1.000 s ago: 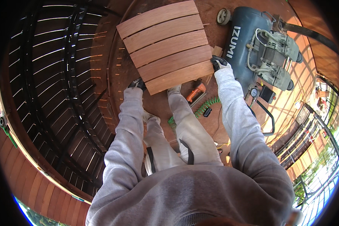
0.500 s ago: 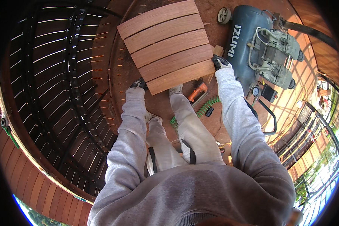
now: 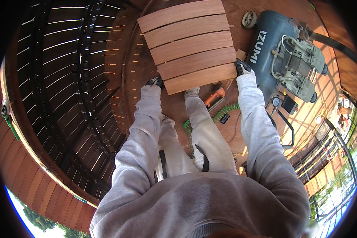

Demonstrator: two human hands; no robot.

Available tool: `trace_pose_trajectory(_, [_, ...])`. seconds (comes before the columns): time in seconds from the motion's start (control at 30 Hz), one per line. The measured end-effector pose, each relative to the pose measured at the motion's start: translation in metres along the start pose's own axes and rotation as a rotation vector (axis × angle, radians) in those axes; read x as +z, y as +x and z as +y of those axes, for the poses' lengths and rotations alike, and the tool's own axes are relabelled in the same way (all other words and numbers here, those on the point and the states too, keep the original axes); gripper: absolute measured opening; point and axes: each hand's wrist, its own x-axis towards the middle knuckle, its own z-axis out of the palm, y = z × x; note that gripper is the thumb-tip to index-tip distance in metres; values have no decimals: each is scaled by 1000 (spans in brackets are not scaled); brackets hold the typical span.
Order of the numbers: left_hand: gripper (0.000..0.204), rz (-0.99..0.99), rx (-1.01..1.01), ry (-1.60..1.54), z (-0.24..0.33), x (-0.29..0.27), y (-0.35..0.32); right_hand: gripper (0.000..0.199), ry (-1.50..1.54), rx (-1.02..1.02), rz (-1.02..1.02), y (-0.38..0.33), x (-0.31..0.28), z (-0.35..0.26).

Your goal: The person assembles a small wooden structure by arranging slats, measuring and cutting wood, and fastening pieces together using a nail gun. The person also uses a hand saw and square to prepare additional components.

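Held a slatted wooden panel (image 3: 191,44) out ahead of the legs (image 3: 214,146), partly covering the right shoe (image 3: 192,91) in view. Gripped its left edge near the close corner with the gloved left hand (image 3: 156,81), and its right edge, also toward the close end, with the gloved right hand (image 3: 244,68). Appeared to have fingers closed on both edges, with tips mostly hidden; could not tell how far underneath. Looked stiff and fairly heavy, being built of five reddish-brown boards with narrow gaps, and unlikely to bend or break easily. Seemed smooth-faced, yet probably not very slippery under gloves. Might have dipped at the far end from so close a hold; promised better balance from a grasp nearer the middle of both side edges. Among containers, showed the blue tank (image 3: 267,39) of an air compressor (image 3: 287,57) just beyond the right hand, closed, with contents impossible to see. Showed also an orange tool (image 3: 215,95) and a green coiled hose (image 3: 226,112) on the floor (image 3: 234,131).
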Motion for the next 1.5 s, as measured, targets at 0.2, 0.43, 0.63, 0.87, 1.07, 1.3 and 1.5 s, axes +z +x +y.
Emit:
trace_pose_trajectory(0.2, [26, -4, -36, -106, 21, -3, -15, 22, -6, 63, 4, -2, 2, -9])
trace_pose_trajectory(0.43, [28, -3, -35, 52, -15, 3, 14, 28, -58, 57, -20, -2, 0, -10])
trace_pose_trajectory(0.63, [28, -48, 59, 71, -45, 9, 36, 28, -67, 35, -38, -1, -1, -11])
trace_pose_trajectory(0.87, [27, -36, 16, 51, -17, 3, 17, 26, -7, 57, -20, -1, 2, -6])
trace_pose_trajectory(1.07, [28, 10, 15, 277, -38, 6, 31, 25, 20, 25, -34, 7, 2, 10])
trace_pose_trajectory(1.3, [38, -149, 94, -62, -4, -2, 9, 23, 10, 55, 4, 5, -3, 2])
trace_pose_trajectory(1.5, [39, -52, -390, -758, 17, 0, 51, 26, -73, 7, 57, 29, -8, -10])
